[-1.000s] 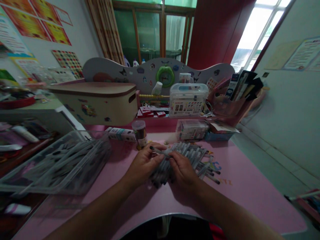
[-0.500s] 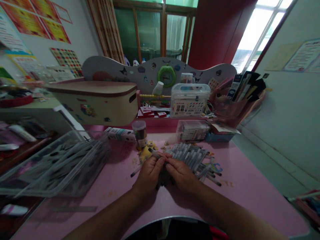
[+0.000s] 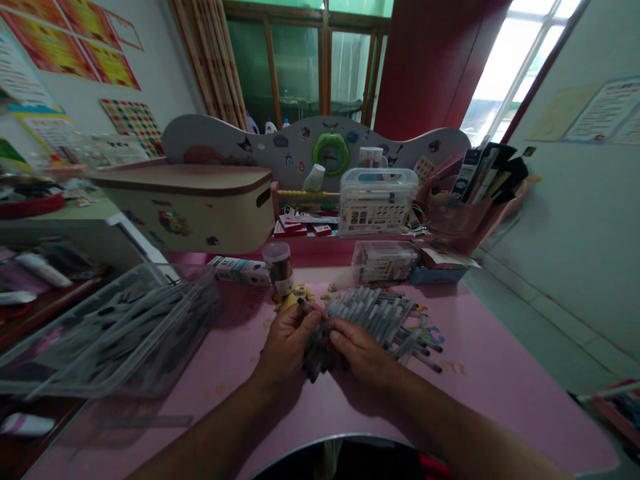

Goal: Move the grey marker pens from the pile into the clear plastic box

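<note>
Over the middle of the pink desk, my left hand [image 3: 287, 340] is closed on a dark-capped pen [image 3: 306, 307] that points up and left. My right hand [image 3: 357, 343] is closed just beside it, its fingertips pinched at the pen's lower end. A bunch of dark-ended pens [image 3: 316, 360] shows between and below my hands; whether my fingers also grip these is unclear. Right behind my right hand lies a spread pile of clear pens with dark caps [image 3: 380, 313].
A clear bin [image 3: 165, 347] of pens stands at the left, near a ruler [image 3: 150, 421]. Behind my hands stand a round jar [image 3: 279, 267], a long carton [image 3: 241, 269], a clear box [image 3: 383, 261] and a blue box [image 3: 440, 273]. A lidded bin [image 3: 200, 207] sits back left.
My left hand has shifted slightly left, away from my right hand. More of the dark-ended bunch between them shows now.
</note>
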{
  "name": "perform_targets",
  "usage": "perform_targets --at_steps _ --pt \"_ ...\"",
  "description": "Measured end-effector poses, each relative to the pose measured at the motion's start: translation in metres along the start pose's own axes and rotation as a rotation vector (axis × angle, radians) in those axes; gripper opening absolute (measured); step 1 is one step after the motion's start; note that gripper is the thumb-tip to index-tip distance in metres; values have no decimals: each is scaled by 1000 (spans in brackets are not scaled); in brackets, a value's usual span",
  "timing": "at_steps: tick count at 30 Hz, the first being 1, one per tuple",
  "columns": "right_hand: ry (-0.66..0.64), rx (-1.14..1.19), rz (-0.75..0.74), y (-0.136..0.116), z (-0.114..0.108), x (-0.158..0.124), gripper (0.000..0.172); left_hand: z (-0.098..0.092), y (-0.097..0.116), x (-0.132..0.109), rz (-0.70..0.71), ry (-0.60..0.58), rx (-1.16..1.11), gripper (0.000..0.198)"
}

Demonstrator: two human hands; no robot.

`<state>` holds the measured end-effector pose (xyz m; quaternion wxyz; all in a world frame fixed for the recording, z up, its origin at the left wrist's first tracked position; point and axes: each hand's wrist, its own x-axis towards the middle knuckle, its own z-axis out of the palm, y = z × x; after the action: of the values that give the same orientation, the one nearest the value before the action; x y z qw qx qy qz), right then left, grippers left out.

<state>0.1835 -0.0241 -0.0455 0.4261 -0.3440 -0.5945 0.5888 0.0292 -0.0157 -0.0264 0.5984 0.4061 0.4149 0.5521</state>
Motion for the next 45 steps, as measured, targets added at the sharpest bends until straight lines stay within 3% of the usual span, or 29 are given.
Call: perform_targets --at_steps 5,15,18,25,29,34,40,45 --pt "11 -227 -92 -7 -1 -1 27 7 -4 -2 -18 77 -67 22" --pt "56 -246 -104 -8 1 -1 27 9 -4 -5 4 99 -60 25" --pt "26 -138 -40 -6 2 0 27 9 -3 -5 17 92 -46 24" --pt "-56 444 179 7 5 3 26 5 3 -3 -36 15 -48 28" --pt "-124 396 229 4 0 3 34 3 8 -2 -10 -8 -11 30" --pt "-73 386 163 6 1 4 40 2 11 0 12 3 15 32" --pt "-71 414 196 11 2 4 38 4 12 -1 -61 38 -38 36" --pt "-93 478 150 4 10 4 41 1 17 1 63 57 76 33"
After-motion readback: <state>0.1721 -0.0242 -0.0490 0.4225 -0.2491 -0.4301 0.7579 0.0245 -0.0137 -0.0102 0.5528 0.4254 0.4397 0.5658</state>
